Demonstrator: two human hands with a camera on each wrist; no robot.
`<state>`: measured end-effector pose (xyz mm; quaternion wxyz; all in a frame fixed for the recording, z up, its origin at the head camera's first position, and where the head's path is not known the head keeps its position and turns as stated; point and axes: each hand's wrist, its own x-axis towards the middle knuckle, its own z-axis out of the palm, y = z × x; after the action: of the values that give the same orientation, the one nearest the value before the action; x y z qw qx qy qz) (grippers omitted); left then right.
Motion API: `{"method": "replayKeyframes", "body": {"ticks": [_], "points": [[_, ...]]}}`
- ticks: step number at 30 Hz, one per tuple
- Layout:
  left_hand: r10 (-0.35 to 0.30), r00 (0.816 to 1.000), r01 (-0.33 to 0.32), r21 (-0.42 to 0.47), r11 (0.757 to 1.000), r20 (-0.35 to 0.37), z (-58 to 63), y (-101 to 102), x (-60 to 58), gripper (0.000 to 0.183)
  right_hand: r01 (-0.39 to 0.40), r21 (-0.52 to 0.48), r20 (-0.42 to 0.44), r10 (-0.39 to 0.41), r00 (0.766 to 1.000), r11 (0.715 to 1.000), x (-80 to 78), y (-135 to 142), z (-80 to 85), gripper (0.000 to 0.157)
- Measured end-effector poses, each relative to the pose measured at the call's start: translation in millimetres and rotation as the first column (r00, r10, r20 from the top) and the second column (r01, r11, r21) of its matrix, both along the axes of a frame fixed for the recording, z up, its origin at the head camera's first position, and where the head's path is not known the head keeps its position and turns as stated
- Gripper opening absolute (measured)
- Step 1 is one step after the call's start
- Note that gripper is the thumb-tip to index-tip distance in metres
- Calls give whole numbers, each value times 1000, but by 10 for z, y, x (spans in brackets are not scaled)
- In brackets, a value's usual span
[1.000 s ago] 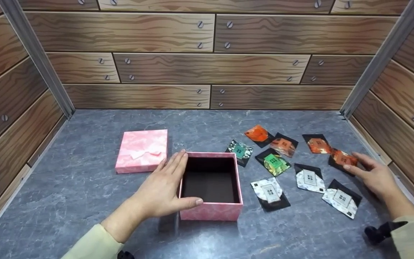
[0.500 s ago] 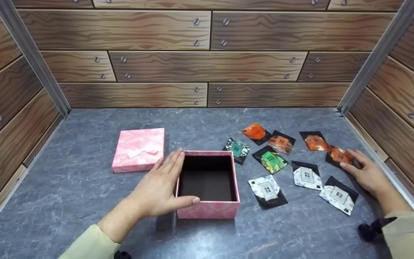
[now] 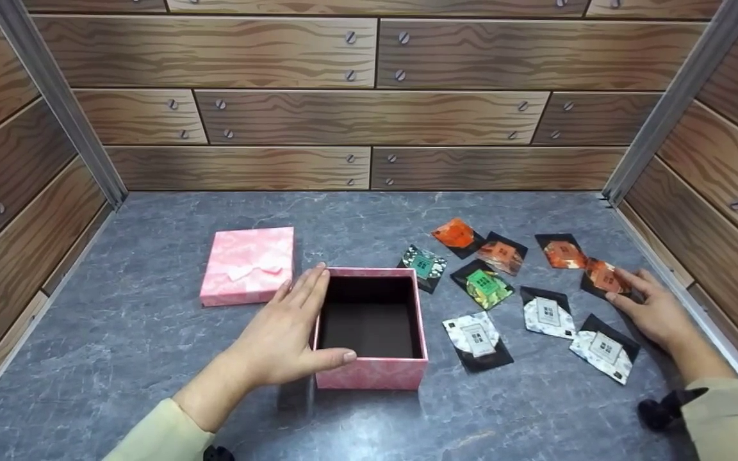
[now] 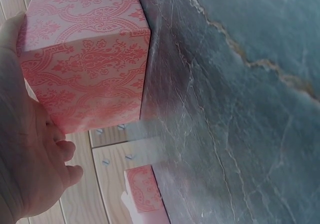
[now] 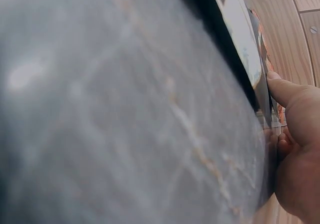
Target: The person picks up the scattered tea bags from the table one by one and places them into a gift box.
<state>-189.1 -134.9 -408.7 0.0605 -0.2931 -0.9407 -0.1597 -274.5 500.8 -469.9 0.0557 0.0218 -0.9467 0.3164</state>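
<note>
My left hand (image 3: 282, 336) lies along the left wall of a pink, black-lined gift box (image 3: 372, 376), its fingers straight and its thumb reaching over the near rim. In the left wrist view, the box (image 4: 95, 69) shows a red damask pattern. At the far right, my right hand (image 3: 654, 314) pinches an orange and black sachet (image 3: 605, 276) at its right side, between thumb and fingers. That sachet overlaps the corner of another orange sachet (image 3: 561, 251). The right wrist view shows the thumb (image 5: 282, 89) close by the sachets, partly hiding the other fingers.
The pink lid (image 3: 250, 262) with a bow lies left of the box. Between box and right hand are a teal sachet (image 3: 423, 266), a green one (image 3: 484, 285), more orange ones (image 3: 457, 235) and several white ones (image 3: 476, 339). Wood-patterned walls (image 3: 369, 118) enclose the table.
The right hand's fingers have moved slightly left, further over the orange sachet's edge. The left hand keeps its place on the box, and the head view has shifted a little.
</note>
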Motion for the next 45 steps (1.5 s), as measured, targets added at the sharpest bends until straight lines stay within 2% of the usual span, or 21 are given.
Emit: {"method": "replayKeyframes", "body": {"ticks": [7,20,31,37,42,45], "points": [[-2,1000,2,7,1000,3,2,5,-5,125,4,35,19,-5,1000,999,1,27,1,71],[1,1000,-2,14,1000,18,-15,-11,0,125,12,-20,-34,-13,999,1000,2,16,-17,70],[0,999,0,8,1000,33,-11,1,-10,125,113,-101,90,-104,990,988,57,73,37,78],[-6,1000,5,7,1000,26,-8,12,-19,125,157,-184,73,-146,987,970,122,115,26,65],[-2,1000,2,8,1000,24,-10,-2,-14,125,143,-254,44,-136,990,957,119,115,44,55],[-1,1000,1,8,1000,24,-7,-3,-11,125,129,-319,35,-125,992,939,133,98,80,49]]}}
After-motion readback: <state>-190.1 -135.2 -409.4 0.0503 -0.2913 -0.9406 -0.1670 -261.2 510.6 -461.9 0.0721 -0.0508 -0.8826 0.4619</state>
